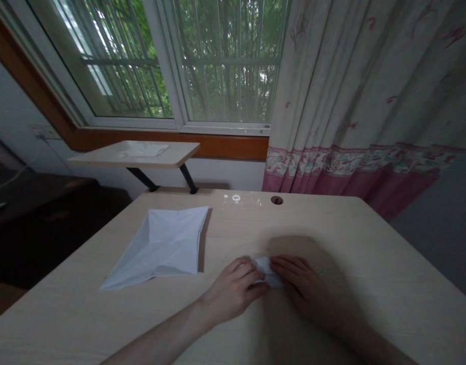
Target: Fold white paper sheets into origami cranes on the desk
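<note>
A small piece of folded white paper (270, 274) lies on the desk between my two hands, and their fingers cover its ends. My left hand (238, 286) grips its left side, with the fingers curled over it and the thumb along the near edge. On the other side, my right hand (305, 284) has its fingers together, pressing and holding the paper's right end. To the left lies a larger creased sheet of white paper (172, 243), with its edges folded up and one long point towards the near left.
The pale wooden desk (369, 253) carries a raised shelf (96, 158) at the back left, with crumpled white paper (141, 150) on it. A round cable hole (277, 200) sits near the back edge. Behind are a barred window (225, 66) and a patterned curtain (350, 101).
</note>
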### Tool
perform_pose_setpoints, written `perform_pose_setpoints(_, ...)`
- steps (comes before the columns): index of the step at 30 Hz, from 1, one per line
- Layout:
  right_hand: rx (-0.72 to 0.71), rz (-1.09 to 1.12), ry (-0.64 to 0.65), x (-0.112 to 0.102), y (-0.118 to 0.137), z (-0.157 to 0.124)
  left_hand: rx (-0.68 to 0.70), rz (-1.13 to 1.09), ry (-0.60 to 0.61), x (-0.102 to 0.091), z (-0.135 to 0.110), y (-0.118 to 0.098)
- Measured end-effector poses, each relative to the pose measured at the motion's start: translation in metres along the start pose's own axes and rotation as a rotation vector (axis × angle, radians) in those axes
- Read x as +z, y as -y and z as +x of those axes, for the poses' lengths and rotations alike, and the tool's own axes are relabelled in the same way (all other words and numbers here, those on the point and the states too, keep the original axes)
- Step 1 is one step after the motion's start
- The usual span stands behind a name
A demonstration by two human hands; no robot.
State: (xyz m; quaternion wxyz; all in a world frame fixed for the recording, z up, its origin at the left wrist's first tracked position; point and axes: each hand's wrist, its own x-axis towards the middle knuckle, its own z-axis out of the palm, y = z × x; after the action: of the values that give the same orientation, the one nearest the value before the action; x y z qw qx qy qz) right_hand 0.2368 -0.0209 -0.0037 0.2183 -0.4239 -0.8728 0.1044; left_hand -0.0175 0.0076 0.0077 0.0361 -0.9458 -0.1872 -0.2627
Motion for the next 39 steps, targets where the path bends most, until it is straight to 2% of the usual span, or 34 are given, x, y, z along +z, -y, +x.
perform_pose_setpoints(5, 0.016, -0.005, -0.029, -0.005, 0.007, 0.003, 0.037, 0.031, 0.063, -0.002, 0.000, -0.001)
perform_pose_setpoints(9, 0.004, -0.011, -0.035, -0.009, 0.010, 0.004, 0.015, 0.025, 0.084, -0.001, 0.001, 0.001)
perform_pose_setpoints(13, -0.008, -0.013, 0.004, -0.010, 0.010, 0.004, -0.025, -0.013, 0.082, -0.002, 0.001, 0.000)
perform_pose_setpoints(19, -0.018, 0.050, -0.037, -0.013, 0.014, 0.006, -0.087, -0.092, 0.074, -0.006, 0.004, -0.005)
perform_pose_setpoints(29, -0.085, 0.187, -0.037, -0.019, 0.016, 0.008, -0.140, -0.092, 0.093, -0.004, 0.005, -0.003)
perform_pose_setpoints(39, -0.041, 0.206, -0.003, -0.017, 0.017, 0.007, -0.205, -0.198, 0.089, -0.004, 0.005, -0.003)
